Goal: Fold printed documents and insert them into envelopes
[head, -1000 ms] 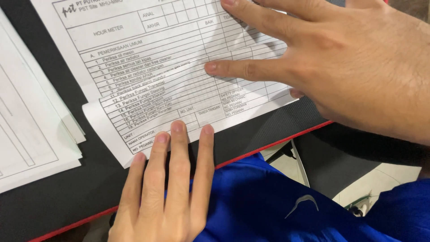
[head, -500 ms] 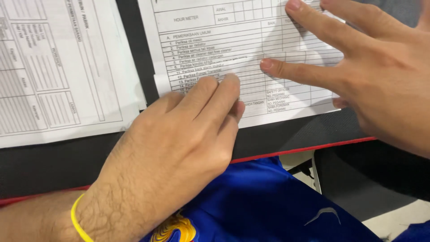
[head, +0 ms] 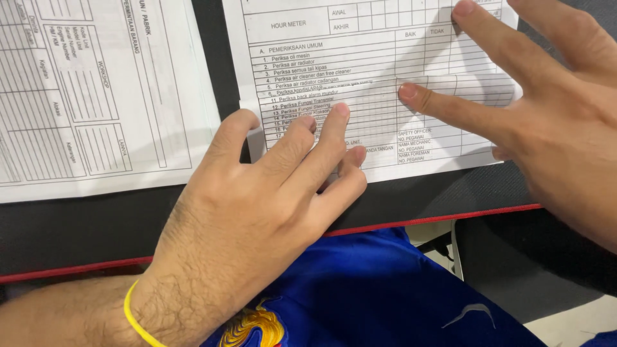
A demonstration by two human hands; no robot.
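Note:
A white printed checklist form (head: pixel 360 58) lies on a black desk (head: pixel 96 225) with a red front edge. My left hand (head: pixel 270 199) rests palm down on the form's lower left corner, fingers together and pressing the paper. My right hand (head: pixel 533 109) lies flat on the form's right side, fingers spread, the index tip near a table row. Neither hand holds anything. A thin yellow band (head: pixel 138 315) circles my left wrist.
A second stack of white printed forms (head: pixel 83 96) lies to the left on the desk. Below the desk edge are my blue clothing (head: pixel 385 295) and a dark chair part (head: pixel 514 257) over a pale floor.
My left hand has slid forward from the desk edge onto the form's lower corner. The view has shifted left, showing more of the left stack. My right hand stays flat on the form.

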